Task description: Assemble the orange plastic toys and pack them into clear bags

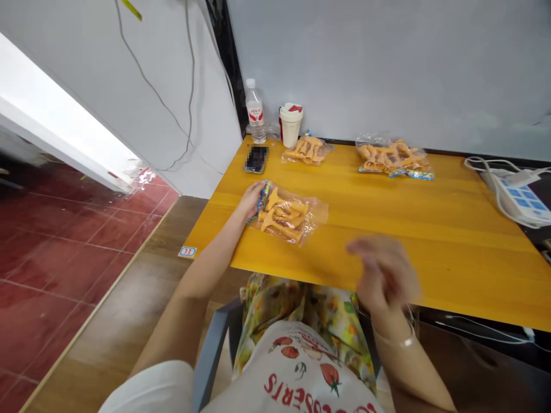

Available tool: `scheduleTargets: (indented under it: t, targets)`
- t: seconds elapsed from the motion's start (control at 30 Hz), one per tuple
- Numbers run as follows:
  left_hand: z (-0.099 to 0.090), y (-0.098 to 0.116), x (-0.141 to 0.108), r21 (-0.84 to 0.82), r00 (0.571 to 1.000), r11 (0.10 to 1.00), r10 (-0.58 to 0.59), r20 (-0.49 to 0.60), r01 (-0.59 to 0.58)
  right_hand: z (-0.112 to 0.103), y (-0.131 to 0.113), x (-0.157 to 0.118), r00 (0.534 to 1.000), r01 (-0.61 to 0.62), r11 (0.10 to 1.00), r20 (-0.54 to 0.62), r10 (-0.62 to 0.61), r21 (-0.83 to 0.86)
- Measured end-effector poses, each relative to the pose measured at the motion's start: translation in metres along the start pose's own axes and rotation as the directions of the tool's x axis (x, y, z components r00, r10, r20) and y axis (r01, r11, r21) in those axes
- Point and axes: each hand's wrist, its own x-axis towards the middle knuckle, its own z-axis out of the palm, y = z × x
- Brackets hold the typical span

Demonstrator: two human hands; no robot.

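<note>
A clear plastic bag (316, 211) with several orange-yellow plastic pieces (282, 221) inside lies near the table's left front. My left hand (253, 198) is closed on the bag's colourful left end. Smeared by motion, my right hand (387, 269) is over the front edge of the table, to the right of the bag and apart from it. Its fingers look bent, but whether anything is between them cannot be made out. Further back are two more such bags, a smaller bag (307, 150) beside the cup and a fuller bag (394, 156) to its right.
On the yellow wooden table (451, 246) stand a water bottle (256, 115) and a white lidded cup (291, 126) at the back left. A phone (257, 159) lies in front of them. At the far right is a power strip (523, 198) with white cables.
</note>
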Motion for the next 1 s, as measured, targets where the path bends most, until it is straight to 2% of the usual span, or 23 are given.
scheduleTargets:
  t: [0.03,0.1,0.17,0.23,0.3,0.37,0.43,0.5,0.6,0.67,0.7,0.77,0.83,0.87,0.9,0.93,1.0]
  targets:
    - [0.001,-0.001,-0.002,0.01,1.0,1.0,-0.006,0.009,0.006,0.004,0.026,0.018,0.997,-0.015,0.999,-0.071,0.012,-0.041]
    - [0.004,-0.004,-0.004,0.028,1.0,1.0,0.0,0.025,0.0,0.01,0.078,0.047,0.982,-0.118,0.948,-0.175,0.067,-0.296]
    - [0.007,-0.007,-0.006,0.03,0.999,0.998,0.048,0.012,-0.049,0.013,0.12,0.063,0.975,-0.215,0.881,-0.149,0.167,-0.421]
    - [0.01,-0.009,-0.007,0.022,0.994,0.994,0.105,-0.023,-0.105,0.015,0.142,0.069,0.975,-0.22,0.89,-0.081,0.205,-0.4]
    - [0.011,-0.01,-0.006,0.008,0.99,0.991,0.131,-0.048,-0.13,0.018,0.144,0.072,0.968,-0.246,0.946,0.004,0.252,-0.211]
    - [0.012,-0.01,-0.005,-0.02,0.988,0.991,0.133,-0.08,-0.135,0.02,0.132,0.077,0.955,-0.298,0.95,0.015,0.298,0.096]
    - [0.012,-0.01,-0.005,-0.046,0.988,0.99,0.125,-0.093,-0.13,0.02,0.119,0.085,0.936,-0.313,0.876,-0.035,0.349,0.367]
    - [0.013,-0.009,-0.006,-0.05,0.988,0.99,0.128,-0.083,-0.132,0.02,0.112,0.093,0.918,-0.322,0.794,-0.037,0.396,0.516]
    - [0.014,-0.01,-0.005,-0.023,0.984,0.987,0.159,-0.081,-0.161,0.021,0.115,0.101,0.874,-0.434,0.705,0.071,0.481,0.561]
    - [0.014,-0.012,-0.004,-0.016,0.983,0.986,0.164,-0.08,-0.165,0.022,0.12,0.102,0.845,-0.514,0.709,0.139,0.517,0.483]
    - [0.014,-0.012,-0.003,-0.015,0.984,0.987,0.161,-0.073,-0.162,0.023,0.122,0.102,0.846,-0.524,0.744,0.152,0.511,0.414]
    - [0.013,-0.013,-0.001,-0.002,0.984,0.986,0.167,-0.064,-0.167,0.024,0.122,0.103,0.901,-0.433,0.868,0.134,0.413,0.244]
    - [0.012,-0.014,0.0,0.034,0.979,0.981,0.191,-0.066,-0.189,0.027,0.119,0.107,0.978,-0.185,0.981,0.107,0.178,0.064]
    - [0.011,-0.014,0.0,0.055,0.977,0.978,0.205,-0.065,-0.202,0.029,0.118,0.109,0.992,-0.03,0.999,0.126,0.033,-0.021]
    - [0.011,-0.014,0.0,0.074,0.974,0.975,0.216,-0.067,-0.211,0.032,0.117,0.112,0.979,0.12,0.988,0.175,-0.102,-0.093]
    - [0.011,-0.013,0.0,0.087,0.973,0.973,0.221,-0.068,-0.215,0.035,0.116,0.115,0.948,0.248,0.957,0.239,-0.208,-0.15]
    - [0.012,-0.012,-0.001,0.093,0.975,0.975,0.21,-0.07,-0.203,0.042,0.116,0.12,0.883,0.399,0.887,0.357,-0.304,-0.231]
